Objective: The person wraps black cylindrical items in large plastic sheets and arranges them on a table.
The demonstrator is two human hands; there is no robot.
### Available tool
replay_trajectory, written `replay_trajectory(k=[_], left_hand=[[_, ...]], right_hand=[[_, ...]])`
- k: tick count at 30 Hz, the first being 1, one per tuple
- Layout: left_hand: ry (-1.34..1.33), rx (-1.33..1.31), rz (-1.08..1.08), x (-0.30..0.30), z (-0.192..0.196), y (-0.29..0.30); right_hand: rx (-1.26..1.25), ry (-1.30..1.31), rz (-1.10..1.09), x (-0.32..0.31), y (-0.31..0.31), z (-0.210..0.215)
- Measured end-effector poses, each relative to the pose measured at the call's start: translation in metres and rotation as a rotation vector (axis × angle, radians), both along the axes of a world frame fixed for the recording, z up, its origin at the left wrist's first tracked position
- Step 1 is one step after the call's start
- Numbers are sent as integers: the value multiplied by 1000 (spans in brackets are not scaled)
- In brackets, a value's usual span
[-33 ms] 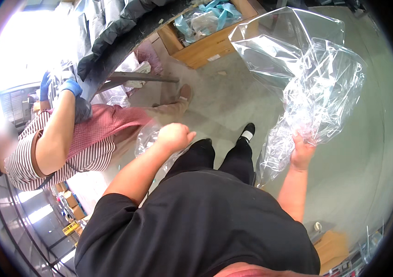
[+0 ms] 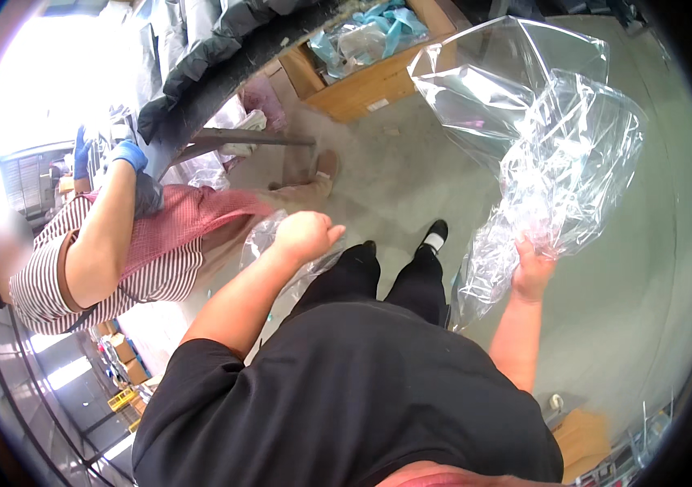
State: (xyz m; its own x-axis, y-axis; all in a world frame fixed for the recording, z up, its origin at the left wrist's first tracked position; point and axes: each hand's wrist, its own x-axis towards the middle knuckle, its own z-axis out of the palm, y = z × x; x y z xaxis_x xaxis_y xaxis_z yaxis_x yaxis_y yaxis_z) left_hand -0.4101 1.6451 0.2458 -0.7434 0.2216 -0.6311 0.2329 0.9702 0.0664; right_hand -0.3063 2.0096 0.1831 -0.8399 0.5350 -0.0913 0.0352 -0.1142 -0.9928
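My right hand (image 2: 531, 272) is raised at my right side and grips the gathered lower end of a large clear plastic bag (image 2: 557, 138). The bag billows up and away from me over the floor. My left hand (image 2: 305, 234) is closed in a fist in front of me, holding a smaller piece of clear plastic film (image 2: 266, 237) that hangs below it. My black trousers and black shoes (image 2: 435, 235) show between the two hands.
A co-worker in a striped shirt (image 2: 110, 276) and blue gloves (image 2: 128, 152) stands close at my left, working at a bench covered with dark sheeting (image 2: 224, 57). A wooden crate (image 2: 362, 85) holding plastic and blue material sits ahead on the grey concrete floor (image 2: 630, 325).
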Motion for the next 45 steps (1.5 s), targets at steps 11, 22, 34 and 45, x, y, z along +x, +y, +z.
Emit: replay_trajectory(k=[11, 22, 34, 45], left_hand=[[688, 150, 540, -218, 87, -11], [544, 302, 827, -327, 88, -28], [549, 381, 879, -330, 88, -36], [657, 370, 870, -326, 71, -33]], right_hand=[[139, 207, 96, -152, 34, 76], [56, 425, 374, -331, -14, 147], [-17, 325, 675, -424, -88, 206], [-56, 270, 795, -434, -65, 205]])
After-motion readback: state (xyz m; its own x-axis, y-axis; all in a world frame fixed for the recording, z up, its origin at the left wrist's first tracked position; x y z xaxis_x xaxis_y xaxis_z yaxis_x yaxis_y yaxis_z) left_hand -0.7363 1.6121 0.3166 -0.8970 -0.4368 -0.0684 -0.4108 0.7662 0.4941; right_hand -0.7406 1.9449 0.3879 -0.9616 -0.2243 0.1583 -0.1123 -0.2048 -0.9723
